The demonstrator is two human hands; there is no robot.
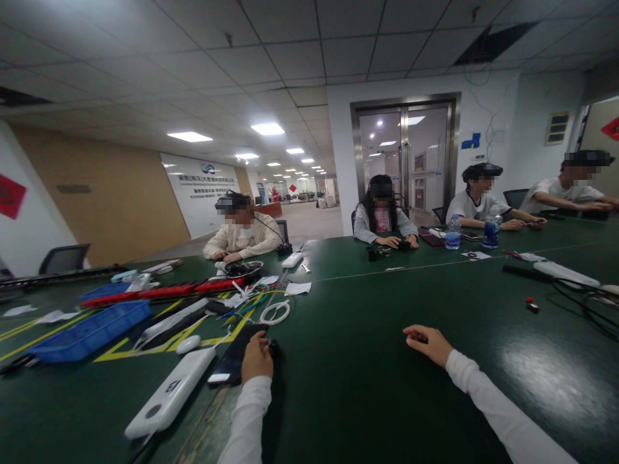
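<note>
My left hand [256, 357] is closed at the left of the green table, its fingers curled around a small black object [274, 348] whose kind I cannot make out. Under and beside that hand lies a flat black panel [235, 354] with a white label at its near end. My right hand [432, 345] hovers over or rests on the table at centre right. Its thumb and index finger point left and stand apart, with nothing visible between them. A long white device [170, 391] with a cable lies left of my left forearm.
A blue tray [91, 332], a white puck-like piece [188, 344], a coiled white cable [275, 313] and red strips [164, 293] crowd the left. Black cables [587, 299] and a small red-black piece [532, 305] lie right. Several people sit opposite, near two bottles [453, 233].
</note>
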